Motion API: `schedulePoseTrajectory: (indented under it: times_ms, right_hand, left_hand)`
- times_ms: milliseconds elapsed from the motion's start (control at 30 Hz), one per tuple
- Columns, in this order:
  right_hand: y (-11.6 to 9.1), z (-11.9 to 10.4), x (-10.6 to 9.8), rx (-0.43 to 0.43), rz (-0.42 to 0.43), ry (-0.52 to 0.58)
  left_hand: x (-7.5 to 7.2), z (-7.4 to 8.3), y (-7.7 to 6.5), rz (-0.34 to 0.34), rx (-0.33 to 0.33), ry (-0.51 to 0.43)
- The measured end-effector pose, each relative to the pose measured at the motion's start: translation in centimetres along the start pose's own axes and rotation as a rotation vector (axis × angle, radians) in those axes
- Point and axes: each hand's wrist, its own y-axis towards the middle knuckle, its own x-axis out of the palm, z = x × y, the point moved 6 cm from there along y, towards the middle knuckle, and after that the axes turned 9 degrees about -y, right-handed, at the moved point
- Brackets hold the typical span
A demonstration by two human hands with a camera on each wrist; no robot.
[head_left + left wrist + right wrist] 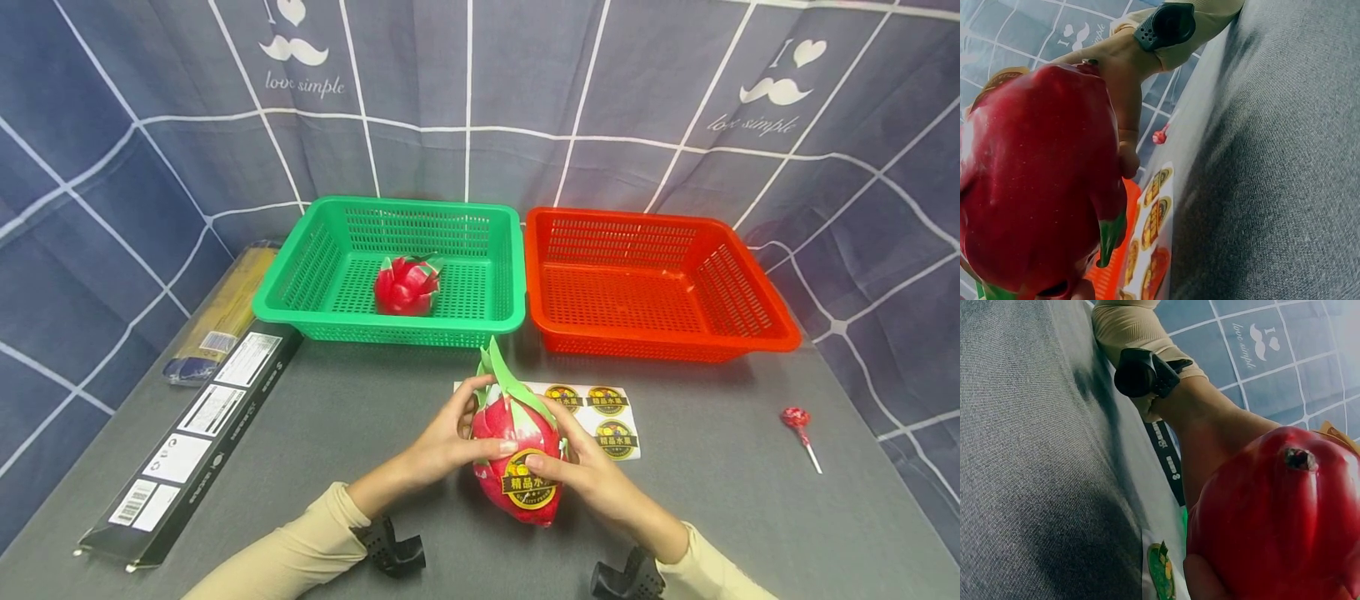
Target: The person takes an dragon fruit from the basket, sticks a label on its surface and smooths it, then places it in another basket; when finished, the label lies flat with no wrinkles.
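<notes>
Between both hands is a red dragon fruit with green leaf tips, held above the table. My left hand grips its left side, thumb across the front. From the right, my right hand holds it, with the thumb on a round black-and-gold sticker on the skin. Seen from the left wrist, the fruit fills much of the view. Its stem end shows on the fruit in the right wrist view. Behind it on the table lies a white sticker sheet, partly hidden by the fruit and right hand.
A green basket at the back holds another dragon fruit. Beside it stands a red basket. A long black box and a yellow packet lie at left, a lollipop at right.
</notes>
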Motion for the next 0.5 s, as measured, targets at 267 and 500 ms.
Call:
schedulePoseTrajectory:
  times_ms: [267, 500]
  right_hand:
    - [-0.09, -0.2, 0.13, -0.003, -0.009, 0.016]
    - [-0.43, 0.02, -0.12, -0.019, 0.02, -0.019]
  left_hand:
    - [0.18, 0.0, 0.02, -0.033, 0.01, -0.013]
    - [0.47, -0.2, -0.02, -0.097, -0.01, 0.026]
